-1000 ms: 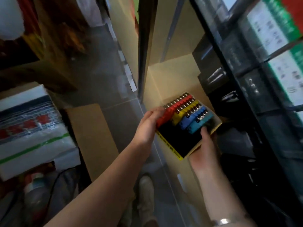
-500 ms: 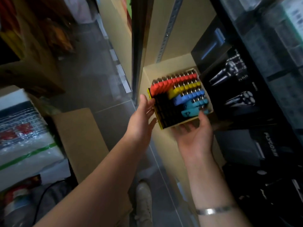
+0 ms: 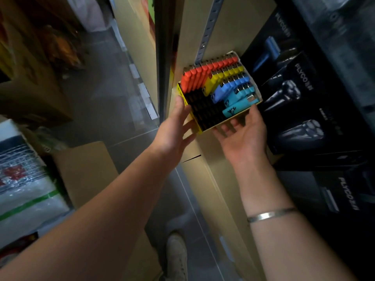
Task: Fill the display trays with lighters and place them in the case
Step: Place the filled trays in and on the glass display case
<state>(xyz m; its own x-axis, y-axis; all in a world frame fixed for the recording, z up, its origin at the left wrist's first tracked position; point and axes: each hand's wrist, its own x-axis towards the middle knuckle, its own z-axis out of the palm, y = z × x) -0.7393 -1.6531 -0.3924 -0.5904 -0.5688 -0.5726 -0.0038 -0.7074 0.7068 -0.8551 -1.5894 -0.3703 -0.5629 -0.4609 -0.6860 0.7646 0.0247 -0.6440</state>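
Head view, looking down: display tray [image 3: 205, 110] sitting on a tan shelf [image 3: 221, 23] inside the case, tilted, with its yellow-edged front corner toward the viewer. Stacked in stepped rows inside the tray: red lighters [image 3: 194, 78] at the back, then yellow lighters [image 3: 215, 83], blue lighters [image 3: 225, 91] and teal lighters [image 3: 236, 102] nearest the tray's right front; black empty slots across the tray's front left. Left of the tray, left hand [image 3: 174, 134] with fingers straight and loosely spread, fingertips touching the tray's yellow left edge. Just below the tray's front edge, right hand [image 3: 241, 136] palm up, fingers relaxed and straight, tips under or against the front rim, thumb up by the tray's right front corner; real grip on the rim hard to tell. Thin silver bracelet [image 3: 269, 214] on the right wrist, well below the tray. Right of the tray, black boxes [image 3: 292, 102] printed with shavers, just beside it. Far left and below the tray, brown cardboard [image 3: 85, 169] on grey floor [image 3: 113, 82], and a shoe [image 3: 178, 258] straight down from the tray.
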